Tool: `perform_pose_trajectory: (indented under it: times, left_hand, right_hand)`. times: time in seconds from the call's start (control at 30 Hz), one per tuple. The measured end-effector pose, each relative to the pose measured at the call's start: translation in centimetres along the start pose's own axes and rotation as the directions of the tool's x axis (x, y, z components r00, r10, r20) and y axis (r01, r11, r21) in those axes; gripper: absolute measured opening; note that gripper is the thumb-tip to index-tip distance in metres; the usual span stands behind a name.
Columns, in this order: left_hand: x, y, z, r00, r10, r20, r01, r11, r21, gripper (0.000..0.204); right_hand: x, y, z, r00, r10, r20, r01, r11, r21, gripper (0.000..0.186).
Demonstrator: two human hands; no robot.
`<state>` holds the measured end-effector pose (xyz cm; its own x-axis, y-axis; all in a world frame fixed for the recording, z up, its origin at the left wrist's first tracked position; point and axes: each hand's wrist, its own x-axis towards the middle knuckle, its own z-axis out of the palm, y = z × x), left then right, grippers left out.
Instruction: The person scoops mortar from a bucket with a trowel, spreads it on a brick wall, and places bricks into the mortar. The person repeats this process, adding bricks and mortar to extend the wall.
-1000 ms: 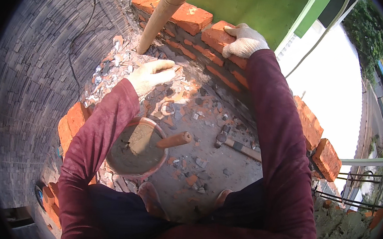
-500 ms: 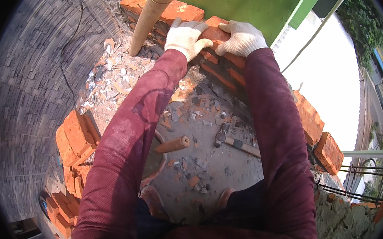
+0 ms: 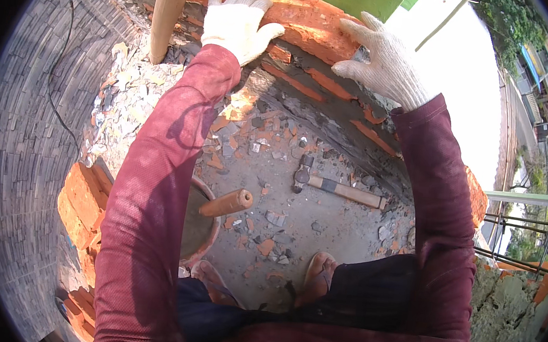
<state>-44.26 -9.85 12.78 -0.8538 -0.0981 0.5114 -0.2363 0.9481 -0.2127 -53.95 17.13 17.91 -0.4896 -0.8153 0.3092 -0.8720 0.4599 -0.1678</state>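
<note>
Head view from where I sit shows both hands in knitted white gloves on one rough orange brick (image 3: 313,23) that lies on top of the curved brick wall (image 3: 333,91); my left hand (image 3: 238,24) rests flat against the brick's left end with fingers pointing up, and my right hand (image 3: 387,64) presses its right end with fingers spread wide, neither one clenched around it. Grey mortar shows in the joints below. A smooth tan pipe (image 3: 167,8) stands just left of the left hand. Down on the gritty floor, littered with brick chips, lies a hammer (image 3: 334,188) with a wooden handle, and a round clay-coloured pan (image 3: 201,226) of grey mortar holds a wooden handle (image 3: 227,203). Stacked bricks (image 3: 79,196) sit at the left
</note>
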Motion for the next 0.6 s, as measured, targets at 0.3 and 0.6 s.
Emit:
perform_pose_trajectory:
  times: [0.3, 0.6]
  left_hand:
    - [-0.2, -0.2, 0.1, 1.0, 0.011, 0.005, -0.011, 1.0, 0.012, 0.062]
    - [1.9, -3.4, 0.6, 0.967, 0.253, -0.026, -0.254, 0.966, -0.042, 0.057]
  right_hand:
    - [0.7, 0.0, 1.2, 0.996, 0.068, 0.05, -0.072, 0.994, 0.085, 0.074]
    - [1.0, -0.2, 0.4, 0.999, 0.019, 0.04, -0.016, 0.998, -0.067, 0.069]
